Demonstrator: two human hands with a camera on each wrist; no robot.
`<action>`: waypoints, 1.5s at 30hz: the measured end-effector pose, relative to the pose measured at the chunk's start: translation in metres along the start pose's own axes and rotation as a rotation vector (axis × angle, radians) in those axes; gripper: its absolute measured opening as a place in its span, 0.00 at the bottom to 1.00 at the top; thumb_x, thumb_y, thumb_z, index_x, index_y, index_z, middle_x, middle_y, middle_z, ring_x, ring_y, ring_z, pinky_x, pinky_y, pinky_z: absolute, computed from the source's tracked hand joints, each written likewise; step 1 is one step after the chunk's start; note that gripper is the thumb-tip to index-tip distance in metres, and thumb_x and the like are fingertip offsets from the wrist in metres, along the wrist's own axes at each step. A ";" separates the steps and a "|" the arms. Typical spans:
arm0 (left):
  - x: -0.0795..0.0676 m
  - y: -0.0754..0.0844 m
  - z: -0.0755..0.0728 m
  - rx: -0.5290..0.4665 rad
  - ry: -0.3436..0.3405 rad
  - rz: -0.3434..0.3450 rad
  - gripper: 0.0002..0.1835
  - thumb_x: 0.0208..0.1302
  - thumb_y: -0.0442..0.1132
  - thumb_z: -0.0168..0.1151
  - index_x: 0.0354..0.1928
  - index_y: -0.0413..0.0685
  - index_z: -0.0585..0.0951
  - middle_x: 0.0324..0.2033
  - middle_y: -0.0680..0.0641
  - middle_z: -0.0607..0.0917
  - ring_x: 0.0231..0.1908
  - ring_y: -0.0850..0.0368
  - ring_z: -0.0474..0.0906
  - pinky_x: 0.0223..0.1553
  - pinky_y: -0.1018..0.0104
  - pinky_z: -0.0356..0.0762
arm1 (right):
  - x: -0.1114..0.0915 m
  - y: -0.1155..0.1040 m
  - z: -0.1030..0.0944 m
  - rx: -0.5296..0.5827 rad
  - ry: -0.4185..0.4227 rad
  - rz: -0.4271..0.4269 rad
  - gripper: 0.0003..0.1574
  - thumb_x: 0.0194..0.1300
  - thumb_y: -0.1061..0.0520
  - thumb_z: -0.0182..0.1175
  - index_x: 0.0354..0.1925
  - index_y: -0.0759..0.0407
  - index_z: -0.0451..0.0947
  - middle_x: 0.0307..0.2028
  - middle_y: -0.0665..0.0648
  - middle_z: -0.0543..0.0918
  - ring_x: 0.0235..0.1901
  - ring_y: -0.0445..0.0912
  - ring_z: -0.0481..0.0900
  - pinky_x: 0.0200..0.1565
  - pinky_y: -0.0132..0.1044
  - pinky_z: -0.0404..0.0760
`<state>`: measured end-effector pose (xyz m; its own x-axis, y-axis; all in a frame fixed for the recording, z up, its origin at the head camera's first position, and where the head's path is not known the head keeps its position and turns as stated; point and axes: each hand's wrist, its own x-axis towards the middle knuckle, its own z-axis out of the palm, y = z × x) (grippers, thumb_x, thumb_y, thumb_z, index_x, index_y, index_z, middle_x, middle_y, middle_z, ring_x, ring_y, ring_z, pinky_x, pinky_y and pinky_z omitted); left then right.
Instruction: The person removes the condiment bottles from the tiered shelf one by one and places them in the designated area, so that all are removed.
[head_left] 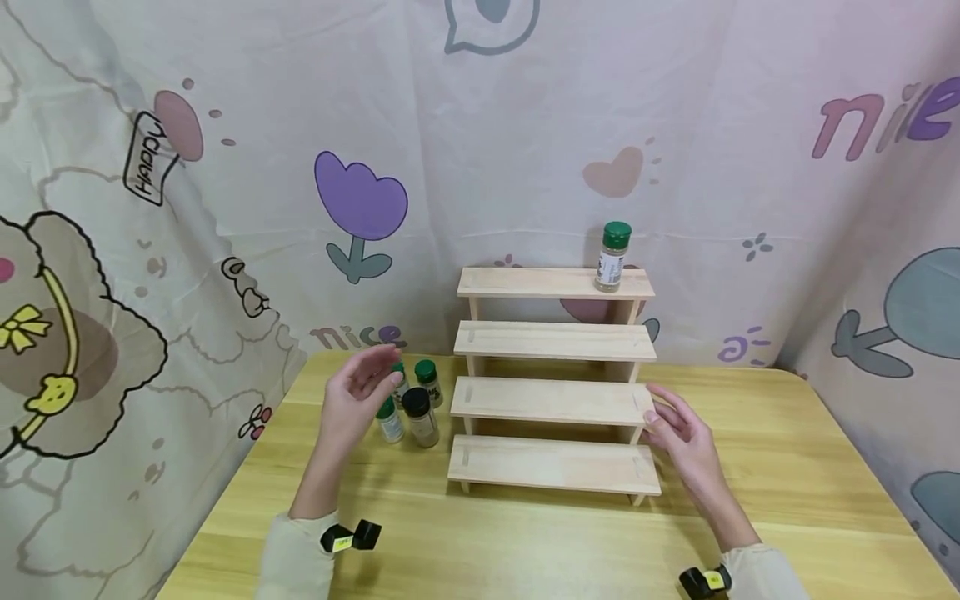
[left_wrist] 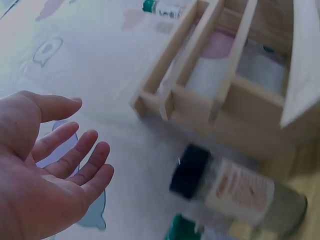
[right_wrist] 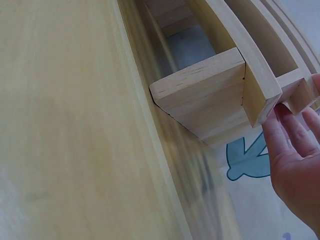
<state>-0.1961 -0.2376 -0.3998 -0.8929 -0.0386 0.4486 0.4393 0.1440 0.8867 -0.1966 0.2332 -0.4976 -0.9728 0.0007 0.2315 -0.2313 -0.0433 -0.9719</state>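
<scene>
A stepped wooden shelf rack stands on the table. My right hand holds the right end of one of its lower boards, with thumb and fingers at the board's edges. My left hand is raised with loosely bent fingers and nothing in it. Close beside it stand a black-capped spice jar and green-capped spice jars, partly hidden by the hand. Another green-capped spice jar stands upright on the top board, toward its right end. In the left wrist view, the black-capped jar lies apart from the fingers.
The light wooden table extends on both sides of the rack and in front of it. A printed cloth hangs close behind the table and along both sides. Both wrists wear small black cameras on straps.
</scene>
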 end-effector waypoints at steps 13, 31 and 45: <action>0.022 0.021 0.053 -0.093 -0.122 0.054 0.20 0.68 0.25 0.65 0.61 0.32 0.77 0.57 0.35 0.81 0.60 0.42 0.78 0.65 0.51 0.73 | 0.000 0.003 0.001 0.014 0.007 -0.019 0.33 0.77 0.61 0.58 0.74 0.66 0.63 0.56 0.46 0.83 0.52 0.40 0.84 0.49 0.38 0.86; 0.053 0.036 0.110 -0.132 -0.226 0.077 0.18 0.71 0.31 0.64 0.61 0.38 0.78 0.57 0.37 0.82 0.59 0.43 0.79 0.62 0.59 0.77 | -0.003 0.003 0.000 0.016 0.014 -0.024 0.32 0.77 0.62 0.57 0.74 0.66 0.63 0.55 0.44 0.84 0.51 0.39 0.84 0.49 0.37 0.85; 0.086 0.056 0.151 -0.112 -0.238 0.116 0.18 0.72 0.34 0.65 0.61 0.39 0.79 0.54 0.40 0.84 0.57 0.50 0.81 0.62 0.59 0.77 | -0.002 0.004 -0.001 0.070 -0.016 -0.060 0.32 0.77 0.64 0.56 0.74 0.69 0.62 0.57 0.46 0.84 0.52 0.41 0.85 0.48 0.38 0.86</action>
<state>-0.2636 -0.0834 -0.3282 -0.8281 0.2071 0.5209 0.5364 0.0231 0.8436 -0.1955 0.2338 -0.5023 -0.9568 -0.0101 0.2906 -0.2876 -0.1138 -0.9510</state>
